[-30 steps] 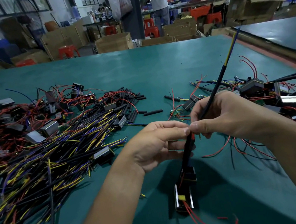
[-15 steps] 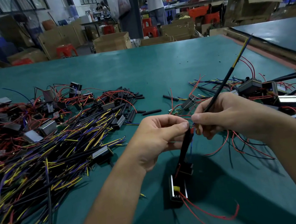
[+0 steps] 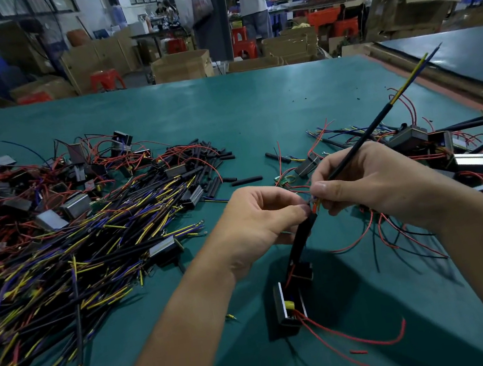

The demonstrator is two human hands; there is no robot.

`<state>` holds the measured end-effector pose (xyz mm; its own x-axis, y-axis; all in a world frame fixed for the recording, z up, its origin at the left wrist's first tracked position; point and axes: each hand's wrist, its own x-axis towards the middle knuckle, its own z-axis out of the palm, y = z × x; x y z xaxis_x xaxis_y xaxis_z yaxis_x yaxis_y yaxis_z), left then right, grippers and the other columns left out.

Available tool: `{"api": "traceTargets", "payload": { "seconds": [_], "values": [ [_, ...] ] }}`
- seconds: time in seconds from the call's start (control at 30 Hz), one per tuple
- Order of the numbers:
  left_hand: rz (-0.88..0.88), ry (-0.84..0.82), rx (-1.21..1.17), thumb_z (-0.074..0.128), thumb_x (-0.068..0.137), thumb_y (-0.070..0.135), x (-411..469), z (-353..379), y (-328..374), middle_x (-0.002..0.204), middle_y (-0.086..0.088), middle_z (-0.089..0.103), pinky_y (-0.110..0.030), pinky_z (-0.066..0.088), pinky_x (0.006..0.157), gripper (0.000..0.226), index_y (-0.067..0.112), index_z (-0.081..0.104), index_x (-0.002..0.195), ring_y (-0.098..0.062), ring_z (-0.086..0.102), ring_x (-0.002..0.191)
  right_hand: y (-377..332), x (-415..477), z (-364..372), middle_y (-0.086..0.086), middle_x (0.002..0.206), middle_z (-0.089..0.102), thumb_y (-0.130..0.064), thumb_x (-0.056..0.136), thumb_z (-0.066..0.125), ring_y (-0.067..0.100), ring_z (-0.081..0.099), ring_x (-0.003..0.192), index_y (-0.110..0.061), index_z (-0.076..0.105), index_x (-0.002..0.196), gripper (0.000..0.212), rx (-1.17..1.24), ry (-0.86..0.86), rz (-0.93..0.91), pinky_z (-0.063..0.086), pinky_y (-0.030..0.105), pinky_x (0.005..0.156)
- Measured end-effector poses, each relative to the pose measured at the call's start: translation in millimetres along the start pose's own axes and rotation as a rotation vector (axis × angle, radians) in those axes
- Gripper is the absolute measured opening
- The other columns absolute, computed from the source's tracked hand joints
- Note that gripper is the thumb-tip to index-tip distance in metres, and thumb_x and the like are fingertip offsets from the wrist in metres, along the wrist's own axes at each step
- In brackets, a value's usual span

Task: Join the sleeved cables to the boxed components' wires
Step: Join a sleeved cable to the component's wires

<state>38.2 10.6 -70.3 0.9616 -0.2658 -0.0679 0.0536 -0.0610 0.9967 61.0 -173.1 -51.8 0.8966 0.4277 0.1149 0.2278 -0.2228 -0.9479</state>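
1. Your bench is a broad table [image 3: 223, 113] with a teal-green mat top.
2. On your left lies a big tangle of black-sleeved cables [image 3: 74, 270] with yellow and purple wire ends.
3. Behind it, touching it, sits a heap of grey and black boxed components [image 3: 77, 204] trailing thin red wires.
4. Short black sleeve pieces [image 3: 246, 180] lie loose near the middle, just beside that heap.
5. On your right lies a second heap of boxed components [image 3: 473, 162], mixed with red wires and black sleeved cables.
6. Close to you, a small red wire scrap [image 3: 358, 352] and a yellow-tipped wire offcut [image 3: 231, 316] lie well apart.
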Motion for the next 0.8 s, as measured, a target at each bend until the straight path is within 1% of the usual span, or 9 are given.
{"api": "traceTargets", "payload": {
  "seconds": [0.07, 0.2, 0.33, 0.4, 0.5, 0.57, 0.63, 0.73, 0.8],
  "values": [
    [0.020, 0.022, 0.020, 0.067, 0.085, -0.001, 0.3, 2.2, -1.0, 0.071, -0.007, 0.064, -0.023, 0.053, 0.059, 0.014, 0.009, 0.068, 0.076, -0.017, 0.057, 0.063, 0.7, 1.2, 1.1, 0.012, 0.068, 0.066, -0.023, 0.075, 0.071, 0.013, 0.061, 0.060, -0.005, 0.067, 0.077, 0.019, -0.038, 0.020, 0.004, 0.053, 0.022, 0.060],
    [0.032, 0.038, 0.002, 0.069, 0.083, 0.000, 0.5, 2.9, -1.0, 0.069, -0.006, 0.065, -0.021, 0.052, 0.056, 0.014, 0.010, 0.069, 0.073, -0.011, 0.055, 0.056, 2.7, 3.1, 0.8, 0.007, 0.063, 0.066, -0.016, 0.083, 0.072, 0.016, 0.060, 0.058, -0.008, 0.068, 0.075, 0.012, -0.134, 0.056, 0.003, 0.051, 0.025, 0.059],
    [0.032, 0.025, -0.026, 0.067, 0.086, 0.003, -0.4, 2.1, 0.7, 0.066, -0.003, 0.068, -0.021, 0.051, 0.057, 0.008, 0.006, 0.070, 0.078, -0.015, 0.059, 0.059, 1.5, 2.7, 1.3, 0.011, 0.066, 0.069, -0.015, 0.084, 0.072, 0.016, 0.061, 0.058, -0.006, 0.069, 0.075, 0.014, -0.167, 0.055, -0.011, 0.051, 0.025, 0.059],
    [0.019, -0.004, -0.040, 0.065, 0.088, 0.004, -1.2, 1.7, 1.8, 0.066, -0.001, 0.068, -0.023, 0.052, 0.061, 0.011, 0.007, 0.068, 0.078, -0.014, 0.061, 0.060, -0.4, 1.8, 0.1, 0.015, 0.069, 0.070, -0.017, 0.084, 0.072, 0.017, 0.062, 0.060, -0.008, 0.069, 0.074, 0.013, -0.166, 0.039, -0.017, 0.051, 0.025, 0.060],
    [-0.017, -0.043, -0.093, 0.062, 0.089, 0.004, -2.3, 0.8, 3.4, 0.064, 0.001, 0.068, -0.031, 0.054, 0.070, 0.011, 0.007, 0.067, 0.080, -0.011, 0.063, 0.057, -3.1, -1.0, -2.1, 0.010, 0.066, 0.069, -0.012, 0.084, 0.071, 0.014, 0.063, 0.061, -0.010, 0.070, 0.072, 0.012, -0.135, -0.005, -0.026, 0.051, 0.019, 0.059],
    [-0.024, -0.044, -0.106, 0.063, 0.089, 0.004, -2.5, 0.9, 3.5, 0.065, 0.000, 0.068, -0.034, 0.053, 0.074, 0.011, 0.007, 0.067, 0.079, -0.011, 0.062, 0.057, -4.1, -3.0, -3.6, 0.011, 0.065, 0.068, -0.008, 0.085, 0.071, 0.013, 0.063, 0.061, -0.011, 0.071, 0.071, 0.014, -0.126, -0.032, -0.032, 0.049, 0.016, 0.060],
    [-0.018, -0.039, -0.087, 0.063, 0.088, 0.004, -2.7, 1.3, 3.5, 0.065, 0.001, 0.068, -0.032, 0.053, 0.071, 0.013, 0.009, 0.067, 0.077, -0.010, 0.061, 0.058, -5.1, -4.3, -4.9, 0.013, 0.065, 0.068, -0.005, 0.084, 0.071, 0.012, 0.064, 0.062, -0.011, 0.071, 0.071, 0.015, -0.129, -0.056, -0.037, 0.049, 0.016, 0.060],
    [0.000, -0.019, -0.041, 0.064, 0.087, 0.004, -2.6, 0.5, 3.3, 0.064, 0.001, 0.068, -0.023, 0.051, 0.062, 0.014, 0.010, 0.068, 0.075, -0.008, 0.061, 0.057, -6.3, -4.8, -4.4, 0.009, 0.065, 0.069, 0.003, 0.083, 0.070, 0.010, 0.062, 0.062, -0.010, 0.071, 0.073, 0.016, -0.150, -0.072, -0.063, 0.047, 0.014, 0.059],
    [0.000, -0.001, -0.038, 0.066, 0.086, 0.003, -2.4, -0.4, 2.6, 0.067, -0.003, 0.069, -0.025, 0.051, 0.063, 0.011, 0.008, 0.069, 0.076, -0.011, 0.061, 0.059, -6.4, -4.6, -2.5, 0.005, 0.063, 0.067, 0.005, 0.083, 0.070, 0.008, 0.060, 0.060, -0.009, 0.070, 0.074, 0.016, -0.167, -0.068, -0.086, 0.046, 0.013, 0.057]
  ]
}}
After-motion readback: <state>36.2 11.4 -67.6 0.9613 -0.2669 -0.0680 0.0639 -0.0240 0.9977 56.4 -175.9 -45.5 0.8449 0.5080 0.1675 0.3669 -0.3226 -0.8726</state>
